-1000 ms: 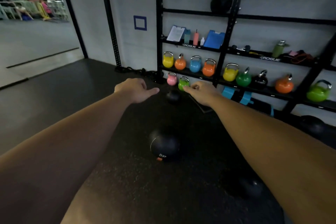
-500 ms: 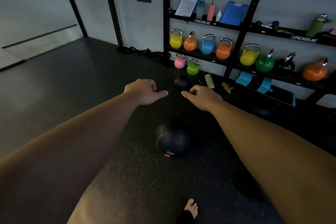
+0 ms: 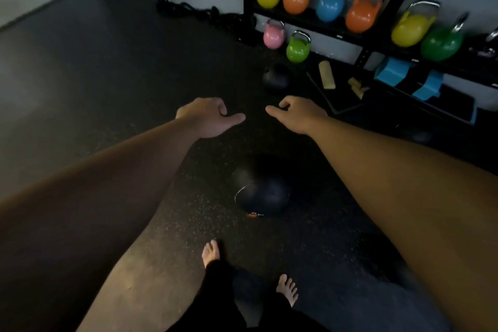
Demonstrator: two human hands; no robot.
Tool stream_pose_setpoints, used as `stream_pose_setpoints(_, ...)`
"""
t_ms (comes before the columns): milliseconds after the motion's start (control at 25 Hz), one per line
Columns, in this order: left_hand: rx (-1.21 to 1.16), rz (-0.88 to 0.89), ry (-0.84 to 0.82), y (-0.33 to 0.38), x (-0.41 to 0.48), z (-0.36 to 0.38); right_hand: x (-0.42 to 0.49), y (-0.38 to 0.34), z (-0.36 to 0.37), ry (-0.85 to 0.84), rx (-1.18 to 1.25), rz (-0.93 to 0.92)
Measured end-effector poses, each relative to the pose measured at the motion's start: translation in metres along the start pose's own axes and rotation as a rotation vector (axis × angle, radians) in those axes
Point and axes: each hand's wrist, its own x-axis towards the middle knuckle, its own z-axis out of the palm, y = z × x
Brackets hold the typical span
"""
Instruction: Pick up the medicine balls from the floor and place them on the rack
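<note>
While the round black rubber medicine ball (image 3: 262,191) lies on the dark speckled floor (image 3: 80,75) between the arms, left hand (image 3: 208,116) and right hand (image 3: 297,114) hover spread, fingers loosely curled and empty, apparently readying a two-sided grip.

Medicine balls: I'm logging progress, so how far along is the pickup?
Done: nothing shows as placed; the visible rack shelf holds only kettlebells. In hand: nothing, the left hand and right hand are empty, outstretched above the near medicine ball. Left: that ball and a smaller far medicine ball both lie on the floor.
</note>
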Motion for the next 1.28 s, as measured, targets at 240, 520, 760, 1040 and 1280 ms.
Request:
stream_pose_setpoints(240,-0.025,0.029,-0.173,-0.043,0.131,0.034,0.101,-0.011,0.047,-0.027,0.077,0.145)
stream_pose_setpoints(520,0.025,-0.059,-0.324,-0.076,0.235,0.151,0.192,0.068,0.173,-0.167,0.147,0.245)
stream_pose_setpoints(760,0.026,-0.137,-0.391,-0.093,0.317,0.303,0.281,0.171,0.297,-0.265,0.156,0.335)
stream_pose_setpoints(1040,-0.116,-0.316,-0.368,-0.141,0.392,0.483,0.37,0.253,0.429,-0.321,0.051,0.327)
stream_pose_setpoints(1280,-0.251,-0.375,-0.37,-0.157,0.409,0.526,0.381,0.269,0.475,-0.262,0.132,0.321)
